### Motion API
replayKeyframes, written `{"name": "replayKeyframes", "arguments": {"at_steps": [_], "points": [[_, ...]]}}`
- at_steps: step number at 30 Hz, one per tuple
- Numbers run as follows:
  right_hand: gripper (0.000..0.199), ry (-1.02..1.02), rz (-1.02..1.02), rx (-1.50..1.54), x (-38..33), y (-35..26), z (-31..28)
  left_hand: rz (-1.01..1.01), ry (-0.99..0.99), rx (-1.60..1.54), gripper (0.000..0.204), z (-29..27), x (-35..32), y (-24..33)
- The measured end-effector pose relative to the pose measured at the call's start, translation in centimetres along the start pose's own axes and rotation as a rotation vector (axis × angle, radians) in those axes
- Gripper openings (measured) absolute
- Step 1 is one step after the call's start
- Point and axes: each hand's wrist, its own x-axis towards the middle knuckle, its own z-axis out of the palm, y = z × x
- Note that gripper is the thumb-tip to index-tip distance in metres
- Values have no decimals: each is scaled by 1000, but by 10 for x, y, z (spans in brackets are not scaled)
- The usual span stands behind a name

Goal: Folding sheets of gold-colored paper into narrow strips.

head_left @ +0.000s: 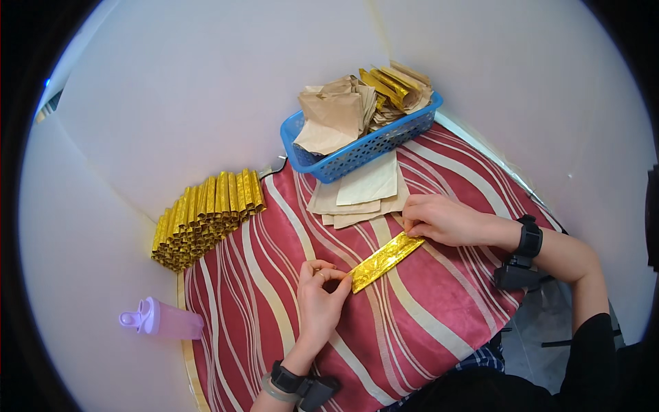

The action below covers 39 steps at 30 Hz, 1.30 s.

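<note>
A flat, folded strip of shiny gold foil paper (pixel 386 261) lies slantwise over the red striped cloth in front of me. My left hand (pixel 321 296) pinches its near left end between thumb and fingers. At the far right end, my right hand (pixel 439 220) closes its fingertips on the strip's corner. Just beyond the strip rests a loose stack of pale paper sheets (pixel 367 189), partly under the blue basket's edge. Both wrists carry black strapped devices.
A blue plastic basket (pixel 364 147) at the back holds brown paper sheets (pixel 331 113) and folded gold pieces (pixel 388 86). Many rolled gold paper tubes (pixel 209 213) are piled at the left. A purple bottle (pixel 165 319) stands by the left edge. Pale walls surround the striped cloth (pixel 439 302).
</note>
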Motion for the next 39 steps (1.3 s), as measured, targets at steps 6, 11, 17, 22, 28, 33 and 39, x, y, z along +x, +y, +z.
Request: {"name": "replayKeyframes", "arguments": {"at_steps": [6,11,17,22,28,33,39], "points": [[14,37,28,71,3,5,6,-68,-42,-63,9,-2,-1,-9],[17,15,44,165,0,12,8,-74,-40,-64,11,0,0,-3],[13,-62,-17,166,-2,13,2,-23,-66,-34,12,2,0,-9],[13,-8,-111,189,-3,19,7,56,-72,58,9,-2,0,-7],[15,-31,-63,322,-4,8,3,-127,57,-233,7,-4,-2,1],[16,-3,-142,242,-8,7,-3,91,11,-16,9,-10,-2,4],[16,-20,-247,175,-8,10,-5,175,15,38,9,-13,-1,3]]}}
